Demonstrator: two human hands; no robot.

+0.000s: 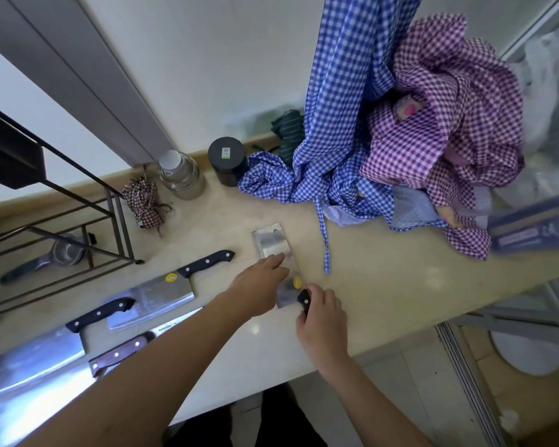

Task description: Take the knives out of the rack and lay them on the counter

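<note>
Lying flat at the centre of the frame, a cleaver [273, 250] rests on the beige tabletop [384, 285], its blade pointing toward the upper edge and a yellow sticker near the heel. Your right hand [321, 321] is wrapped around its black handle; your left hand [259, 285] lies with fingers [276, 261] extended and flat on the blade.

Left of centre: a second cleaver [162, 293] with a black riveted handle, flat on the tabletop. Lower left: a third cleaver [34, 359], also black-handled, and beside it a knife with a brown wooden handle [121, 351], its blade largely hidden under your left forearm.

Far left: a dark wire rack [62, 240], with a metal strainer [63, 253] lying beneath its frame.

Along the wall at upper centre: a clear glass jar [181, 175], a black canister [228, 161], and a small bundle of red-checked cloth [144, 201].

Right half: a blue gingham cloth [336, 140] hanging down onto the tabletop, touching a heap of purple gingham cloth [449, 124].
</note>
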